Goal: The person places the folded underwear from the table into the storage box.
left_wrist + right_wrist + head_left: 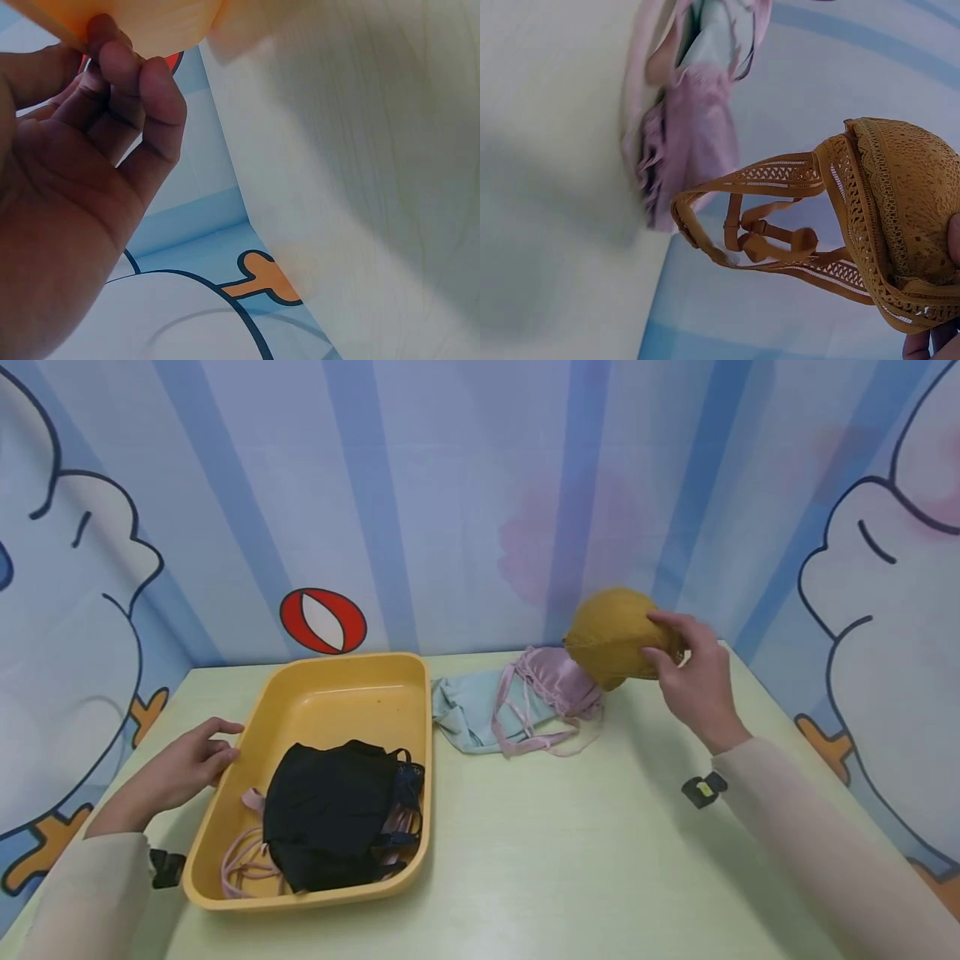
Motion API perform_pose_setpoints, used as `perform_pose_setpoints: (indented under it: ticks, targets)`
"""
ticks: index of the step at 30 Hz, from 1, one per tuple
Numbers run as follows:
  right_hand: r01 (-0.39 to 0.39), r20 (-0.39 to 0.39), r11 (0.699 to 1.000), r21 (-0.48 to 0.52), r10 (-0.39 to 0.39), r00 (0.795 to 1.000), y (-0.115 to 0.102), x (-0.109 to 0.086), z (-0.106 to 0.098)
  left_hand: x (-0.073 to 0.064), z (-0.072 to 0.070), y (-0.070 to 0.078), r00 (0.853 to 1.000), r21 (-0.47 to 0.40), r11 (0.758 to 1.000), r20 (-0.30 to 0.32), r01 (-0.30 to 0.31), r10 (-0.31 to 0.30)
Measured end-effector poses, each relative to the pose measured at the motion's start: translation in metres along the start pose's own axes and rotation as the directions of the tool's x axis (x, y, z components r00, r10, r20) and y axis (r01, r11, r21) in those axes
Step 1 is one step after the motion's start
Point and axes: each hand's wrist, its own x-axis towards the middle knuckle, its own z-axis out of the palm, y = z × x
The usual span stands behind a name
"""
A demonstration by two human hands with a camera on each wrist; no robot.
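My right hand [699,687] pinches a mustard-yellow lace bra [609,633] by its edge, holding it above the table's back right. In the right wrist view, the bra's [922,202] trimmed band and straps hang loose to one side. Beyond it lie a lilac satin garment [564,683] with ribbon straps and a pale green cloth garment [471,714], partly overlapping. My left hand [178,770] grips the left rim of a yellow tray [337,706] between thumb and fingers. Inside the tray rests a black garment [322,814], with pink straps [243,860] showing beside it.
A dark navy lace piece [407,789] sits at the tray's right side, partly covered by the black garment. The pale table [525,852] meets a printed blue striped backdrop [465,527] at the back and sides. Small black devices [703,789] are worn at both wrists.
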Motion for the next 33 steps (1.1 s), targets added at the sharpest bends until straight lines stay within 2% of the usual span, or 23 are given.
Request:
perform_pose_setpoints:
  ticks: [9,18,24,27,33]
  targets:
    - [0.151,-0.06,0.986,0.072,-0.147,0.987,-0.035,0.009,0.018,-0.003,0.0,-0.001,1.0,-0.01,1.0,0.0,0.0,0.0]
    - [0.239,-0.066,0.959,0.154,-0.232,0.971,-0.073,0.017,0.037,-0.003,-0.001,-0.003,1.0,-0.013,1.0,-0.006,0.003,-0.003]
    - [0.279,-0.061,0.939,0.2,-0.272,0.96,-0.116,0.016,0.046,-0.003,0.0,-0.004,1.0,-0.028,1.0,-0.002,0.005,-0.005]
    - [0.307,-0.062,0.922,0.235,-0.301,0.952,-0.132,0.016,0.053,-0.003,-0.001,-0.004,1.0,-0.032,0.999,-0.004,0.002,-0.002]
    - [0.367,-0.09,0.866,0.34,-0.359,0.929,-0.136,0.018,0.084,-0.001,-0.001,-0.002,1.0,-0.036,0.999,-0.014,-0.006,0.005]
